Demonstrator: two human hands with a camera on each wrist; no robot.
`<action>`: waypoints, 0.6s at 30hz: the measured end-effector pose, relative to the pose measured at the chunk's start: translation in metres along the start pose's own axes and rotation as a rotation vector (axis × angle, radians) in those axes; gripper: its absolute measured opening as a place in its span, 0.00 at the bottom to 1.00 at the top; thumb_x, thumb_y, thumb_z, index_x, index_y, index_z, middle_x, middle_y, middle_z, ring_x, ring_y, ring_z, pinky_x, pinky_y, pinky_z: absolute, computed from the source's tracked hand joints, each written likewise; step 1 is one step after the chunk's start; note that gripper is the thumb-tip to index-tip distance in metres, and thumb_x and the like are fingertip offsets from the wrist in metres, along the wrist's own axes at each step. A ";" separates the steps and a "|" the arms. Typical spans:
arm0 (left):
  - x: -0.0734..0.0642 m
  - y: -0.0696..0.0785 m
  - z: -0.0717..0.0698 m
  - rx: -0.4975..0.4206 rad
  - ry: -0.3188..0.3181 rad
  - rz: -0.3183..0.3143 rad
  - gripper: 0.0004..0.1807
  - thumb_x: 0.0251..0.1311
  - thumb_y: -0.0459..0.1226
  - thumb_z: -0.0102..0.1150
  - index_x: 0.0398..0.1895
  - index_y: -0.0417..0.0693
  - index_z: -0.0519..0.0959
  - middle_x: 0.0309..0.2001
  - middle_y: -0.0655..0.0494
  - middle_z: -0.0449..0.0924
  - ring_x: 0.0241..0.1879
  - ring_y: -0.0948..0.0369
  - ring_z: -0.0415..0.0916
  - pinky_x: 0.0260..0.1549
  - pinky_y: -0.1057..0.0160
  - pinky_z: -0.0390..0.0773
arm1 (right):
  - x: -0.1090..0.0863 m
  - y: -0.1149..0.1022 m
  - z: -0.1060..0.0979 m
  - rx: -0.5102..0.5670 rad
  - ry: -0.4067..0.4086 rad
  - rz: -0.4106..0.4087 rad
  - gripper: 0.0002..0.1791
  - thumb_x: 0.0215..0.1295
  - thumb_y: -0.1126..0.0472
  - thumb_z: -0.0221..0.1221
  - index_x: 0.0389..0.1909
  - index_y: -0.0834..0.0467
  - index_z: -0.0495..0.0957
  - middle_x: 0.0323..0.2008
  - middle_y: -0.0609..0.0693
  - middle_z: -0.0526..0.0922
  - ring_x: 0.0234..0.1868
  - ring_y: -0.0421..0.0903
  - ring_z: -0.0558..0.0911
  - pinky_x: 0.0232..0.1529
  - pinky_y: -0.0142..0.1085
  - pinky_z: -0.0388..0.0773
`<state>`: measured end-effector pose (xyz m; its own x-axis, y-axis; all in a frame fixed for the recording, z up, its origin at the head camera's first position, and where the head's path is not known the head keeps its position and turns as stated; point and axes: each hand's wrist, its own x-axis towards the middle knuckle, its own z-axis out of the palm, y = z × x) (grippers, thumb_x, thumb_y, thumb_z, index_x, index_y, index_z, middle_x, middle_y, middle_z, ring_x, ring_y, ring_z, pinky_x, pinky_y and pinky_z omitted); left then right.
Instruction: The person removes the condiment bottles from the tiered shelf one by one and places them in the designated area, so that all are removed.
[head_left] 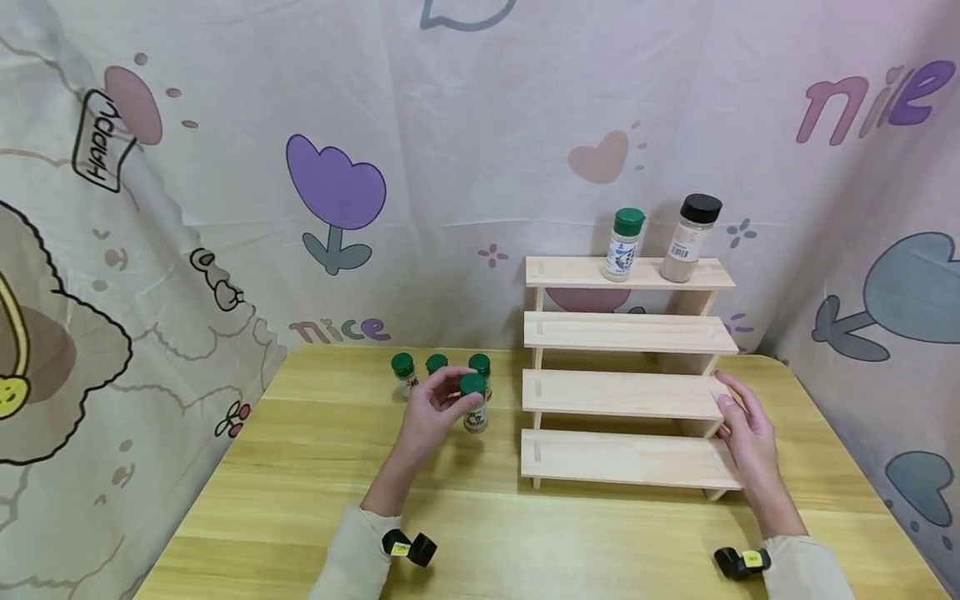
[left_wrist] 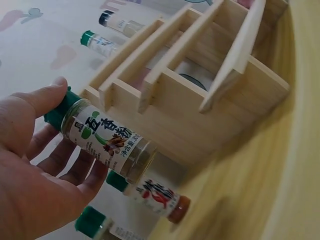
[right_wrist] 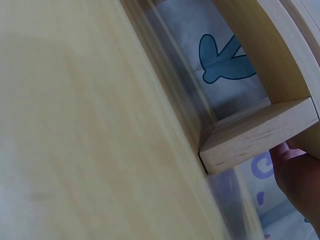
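Observation:
My left hand (head_left: 431, 412) holds a small clear spice jar (head_left: 476, 417) by its green cap, left of the stepped wooden rack (head_left: 622, 392). In the left wrist view this spice jar (left_wrist: 107, 137) tilts, its label printed with Chinese characters, and my thumb lies along the cap. At the rack's right side, my right hand (head_left: 750, 442) grips the edge near the second step from the bottom, thumb at the front. The right wrist view shows part of that hand (right_wrist: 300, 175) beside the rack's side panel (right_wrist: 260, 135).
Several green-capped jars stand behind my left hand, including one at the left (head_left: 403, 375) and one at the right (head_left: 481, 367). On the top step are a green-capped jar (head_left: 622, 246) and a taller black-capped jar (head_left: 688, 242). A printed cloth (head_left: 450, 167) hangs behind the wooden table (head_left: 285, 483).

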<state>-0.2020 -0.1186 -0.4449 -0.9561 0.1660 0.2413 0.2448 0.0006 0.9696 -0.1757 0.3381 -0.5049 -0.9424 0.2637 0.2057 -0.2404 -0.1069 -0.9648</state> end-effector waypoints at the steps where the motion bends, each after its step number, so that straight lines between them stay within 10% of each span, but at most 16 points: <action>1: -0.001 -0.002 0.000 0.001 0.004 -0.003 0.19 0.64 0.31 0.69 0.57 0.39 0.79 0.55 0.41 0.77 0.53 0.49 0.77 0.53 0.64 0.81 | 0.000 0.000 0.000 0.011 -0.005 -0.007 0.25 0.81 0.59 0.50 0.75 0.55 0.67 0.58 0.39 0.76 0.51 0.32 0.80 0.45 0.24 0.81; 18: -0.008 -0.039 0.004 -0.069 0.016 -0.081 0.20 0.60 0.27 0.70 0.57 0.37 0.80 0.59 0.40 0.78 0.58 0.42 0.76 0.56 0.62 0.80 | 0.000 0.000 -0.003 0.019 -0.039 -0.025 0.25 0.81 0.60 0.50 0.75 0.56 0.66 0.60 0.40 0.74 0.53 0.32 0.80 0.46 0.24 0.81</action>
<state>-0.2031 -0.1163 -0.4848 -0.9749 0.1526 0.1624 0.1557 -0.0545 0.9863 -0.1749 0.3408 -0.5049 -0.9443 0.2293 0.2363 -0.2680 -0.1187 -0.9561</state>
